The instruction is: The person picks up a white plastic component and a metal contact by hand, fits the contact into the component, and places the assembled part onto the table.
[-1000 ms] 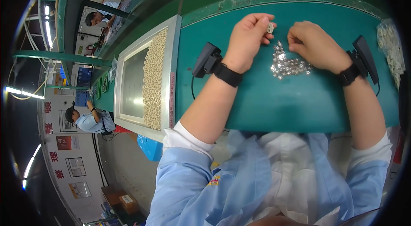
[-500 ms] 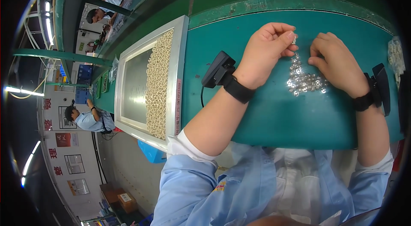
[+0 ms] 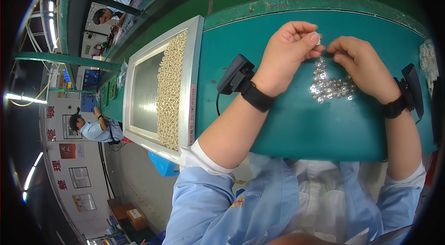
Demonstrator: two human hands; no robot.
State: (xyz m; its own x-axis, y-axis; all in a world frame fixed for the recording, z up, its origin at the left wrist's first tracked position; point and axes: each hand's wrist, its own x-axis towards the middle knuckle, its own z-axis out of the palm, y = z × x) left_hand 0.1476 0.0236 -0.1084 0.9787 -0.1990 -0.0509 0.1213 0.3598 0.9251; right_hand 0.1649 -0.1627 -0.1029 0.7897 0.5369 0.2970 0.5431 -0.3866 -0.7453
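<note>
Left hand (image 3: 289, 55) pinches pale part (image 3: 318, 41); right hand (image 3: 360, 63), hold unclear; mat (image 3: 306, 129) separates metal pieces (image 3: 330, 89) from near edge.

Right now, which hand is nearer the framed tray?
Left: the left hand is right of the tray, not touching it; the right hand is farther right, beside shiny metal pieces.

Even, moderately bright light covers the smooth green tabletop (image 3: 296, 129), which shows a faint sheen. Long white fluorescent tubes (image 3: 53, 27) glare at far left against dark surroundings. Reflections brighten the grey panel (image 3: 146, 101) inside the rectangular silver metal frame (image 3: 193, 55) and glint on the small shiny metal parts (image 3: 329, 87). Fisheye distortion bends straight edges toward the black rim; distant detail is soft.
</note>
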